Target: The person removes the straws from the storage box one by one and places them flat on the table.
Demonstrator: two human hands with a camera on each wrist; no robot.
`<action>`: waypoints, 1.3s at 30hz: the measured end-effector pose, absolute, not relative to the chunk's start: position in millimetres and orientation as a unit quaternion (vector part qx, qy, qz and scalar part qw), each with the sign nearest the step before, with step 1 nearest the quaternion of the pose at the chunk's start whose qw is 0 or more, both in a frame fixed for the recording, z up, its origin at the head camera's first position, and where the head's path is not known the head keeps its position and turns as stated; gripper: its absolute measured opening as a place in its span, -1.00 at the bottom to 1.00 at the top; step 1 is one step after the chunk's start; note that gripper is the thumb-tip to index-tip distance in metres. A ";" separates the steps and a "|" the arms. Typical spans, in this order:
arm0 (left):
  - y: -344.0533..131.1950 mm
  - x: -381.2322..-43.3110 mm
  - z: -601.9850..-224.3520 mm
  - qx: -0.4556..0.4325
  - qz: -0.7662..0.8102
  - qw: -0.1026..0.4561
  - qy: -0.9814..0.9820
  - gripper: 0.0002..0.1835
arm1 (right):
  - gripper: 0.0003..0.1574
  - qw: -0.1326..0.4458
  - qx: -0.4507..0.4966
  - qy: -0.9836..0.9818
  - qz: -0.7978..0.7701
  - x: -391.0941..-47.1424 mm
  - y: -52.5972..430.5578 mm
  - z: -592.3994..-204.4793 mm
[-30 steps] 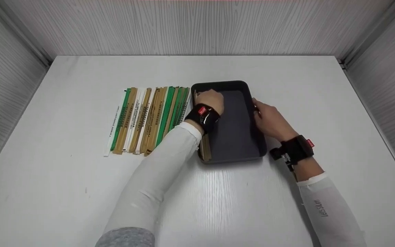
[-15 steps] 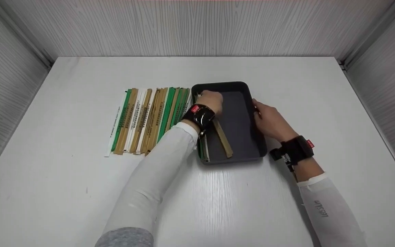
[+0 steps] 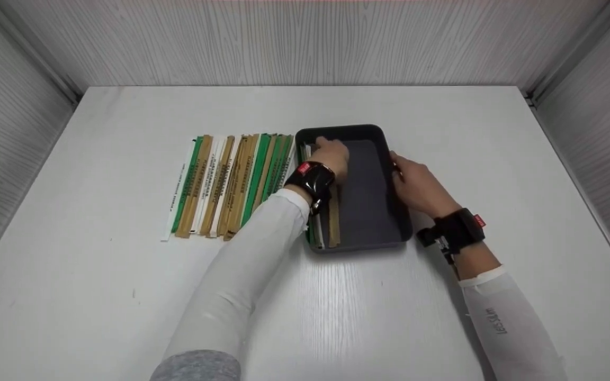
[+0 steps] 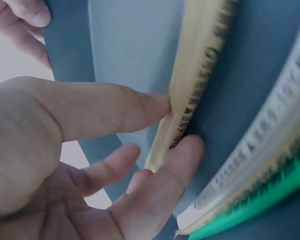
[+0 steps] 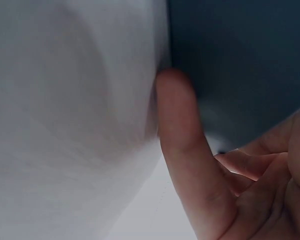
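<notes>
Inside the dark rectangular tray (image 3: 371, 201), my left hand (image 3: 331, 157) pinches a brown paper-wrapped straw (image 4: 200, 55) between thumb and index finger, its other fingers loosely bent. The straw runs lengthwise, its lower part showing below the wrist in the head view. A white-wrapped straw (image 4: 260, 125) and a green-wrapped straw (image 4: 250, 205) lie along the tray's left wall, a gap away from the brown one. My right hand (image 3: 421, 188) rests against the tray's outer right wall. In the right wrist view one extended finger (image 5: 180, 110) lies along that wall.
Left of the tray, a row of brown, green and white wrapped straws (image 3: 220, 185) lies side by side on the white table (image 3: 98, 296). My left sleeve (image 3: 252, 254) covers the row's lower right end. A pale wood-grain panel (image 3: 305, 42) stands behind.
The brown straw, first near the tray's left wall, swung its lower end right, then back left to lie nearly parallel with the others. My left hand shifted slightly; my right hand stayed put.
</notes>
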State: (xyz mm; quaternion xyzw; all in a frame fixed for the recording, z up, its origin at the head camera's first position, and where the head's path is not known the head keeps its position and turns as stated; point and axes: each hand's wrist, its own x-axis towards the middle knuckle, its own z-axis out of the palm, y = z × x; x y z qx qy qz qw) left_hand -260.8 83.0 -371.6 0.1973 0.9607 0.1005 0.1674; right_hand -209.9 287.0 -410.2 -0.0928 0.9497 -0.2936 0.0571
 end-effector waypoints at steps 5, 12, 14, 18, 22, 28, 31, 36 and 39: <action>82.2 -263.8 -372.2 0.185 0.114 0.189 0.958 -0.20 | -0.33 0.062 -0.093 0.949 -0.295 -210.3 286.7 -409.7; 76.1 -259.8 -366.2 0.208 0.174 0.184 0.945 -0.16 | -0.33 0.061 -0.097 0.948 -0.297 -210.3 286.4 -410.2; 75.8 -259.7 -361.5 0.206 0.204 0.185 0.939 -0.15 | -0.33 0.060 -0.097 0.948 -0.296 -210.8 286.2 -410.4; 72.8 -261.5 -342.9 0.207 0.271 0.173 0.924 -0.15 | -0.33 0.058 -0.096 0.949 -0.296 -212.2 286.6 -410.7; 55.2 -259.0 -315.0 0.212 0.351 0.137 0.902 -0.30 | -0.33 0.061 -0.095 0.948 -0.297 -212.5 287.0 -411.1; 4.1 -255.6 -291.2 0.179 0.414 0.077 0.889 -0.49 | -0.33 0.061 -0.091 0.949 -0.295 -211.2 287.2 -411.0; -25.7 -259.0 -296.0 0.157 0.392 0.044 0.906 -0.48 | -0.33 0.060 -0.091 0.949 -0.297 -210.4 288.2 -411.3; -66.4 -267.2 -325.3 0.110 0.326 0.049 0.938 -0.49 | -0.32 0.064 -0.089 0.949 -0.295 -209.0 290.8 -410.3; -81.0 -271.8 -347.3 0.090 0.290 0.073 0.950 -0.65 | -0.32 0.066 -0.085 0.951 -0.291 -207.9 292.0 -410.0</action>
